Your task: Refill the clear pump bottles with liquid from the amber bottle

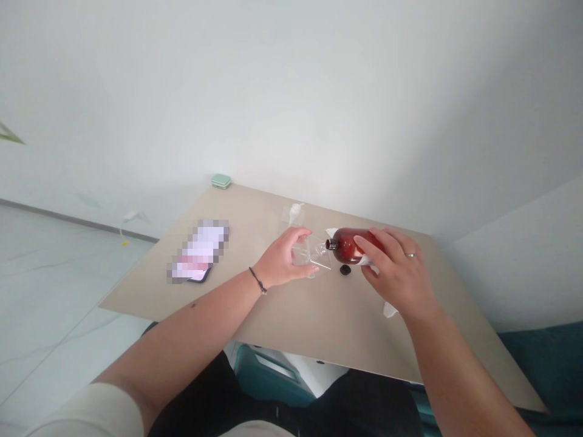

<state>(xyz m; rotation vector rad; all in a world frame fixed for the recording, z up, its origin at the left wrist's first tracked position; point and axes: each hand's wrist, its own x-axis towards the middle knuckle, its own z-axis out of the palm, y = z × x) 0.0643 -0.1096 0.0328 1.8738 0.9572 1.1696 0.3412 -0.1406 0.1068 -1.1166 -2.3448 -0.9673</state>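
Observation:
My left hand (285, 258) is closed around a clear plastic bottle (314, 254), its thumb and fingers on opposite sides. In my right hand (398, 264) is a reddish-brown bottle (348, 246), tipped onto its side with its uncapped neck pointing left. That dark threaded neck is close to the clear bottle; whether they touch, I cannot tell. Just below the brown bottle, a small black cap (345, 270) lies on the table. Behind my left hand lies a white pump top (296, 211), perhaps on clear plastic. My right fingers partly cover the brown bottle.
A phone (200, 252) with a blurred screen lies on the left of the beige table (282, 315). At the far left corner sits a small green box (221, 181). A crumpled white scrap (390, 310) is under my right wrist. A wall stands behind the table.

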